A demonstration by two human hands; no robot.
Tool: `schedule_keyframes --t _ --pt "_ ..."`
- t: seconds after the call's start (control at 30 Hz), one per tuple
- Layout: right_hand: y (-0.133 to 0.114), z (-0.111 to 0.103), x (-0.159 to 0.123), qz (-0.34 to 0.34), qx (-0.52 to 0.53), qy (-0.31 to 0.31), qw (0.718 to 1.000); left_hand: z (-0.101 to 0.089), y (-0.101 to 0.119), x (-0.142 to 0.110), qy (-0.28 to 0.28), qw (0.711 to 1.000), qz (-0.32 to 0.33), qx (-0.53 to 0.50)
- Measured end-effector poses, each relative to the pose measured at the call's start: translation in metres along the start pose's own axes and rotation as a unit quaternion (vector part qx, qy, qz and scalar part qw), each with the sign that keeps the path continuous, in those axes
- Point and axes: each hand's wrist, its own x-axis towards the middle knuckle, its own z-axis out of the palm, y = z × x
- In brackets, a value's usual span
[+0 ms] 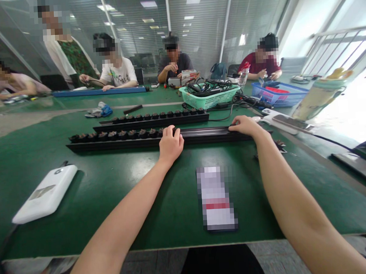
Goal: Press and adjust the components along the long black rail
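A long black rail (207, 134) lies across the green table (127, 197) in front of me, its left half filled with a row of dark round sockets (115, 135). My left hand (170, 145) rests on the rail near its middle, fingers curled over the last socket. My right hand (246, 125) grips the bare right part of the rail, fingers closed on its far edge. A second black rail (151, 120) with a full row of sockets lies just behind.
A white power bank (46, 193) lies at the near left, a blurred phone (216, 197) between my arms. A green basket of cables (210, 94), a blue crate (279, 94) and a white power strip (282, 123) sit at the back right. Several people work at the far side.
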Motion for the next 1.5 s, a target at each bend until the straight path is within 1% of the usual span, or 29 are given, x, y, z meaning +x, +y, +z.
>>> schedule_keyframes --t 0.5,0.9,1.07,1.5 --pt "0.002 0.001 0.001 0.003 -0.004 0.004 1.0 0.002 -0.001 0.0 0.015 1.0 0.004 0.006" --pt "0.002 0.002 0.001 0.018 -0.019 -0.001 1.0 0.002 -0.001 0.0 0.013 1.0 0.002 0.004" --pt "0.004 0.002 0.003 0.02 -0.032 -0.004 0.999 0.001 0.0 0.0 0.004 1.0 -0.001 -0.004" --pt "0.01 0.004 0.006 0.019 -0.013 -0.006 1.0 0.001 0.0 0.0 0.011 1.0 0.001 0.001"
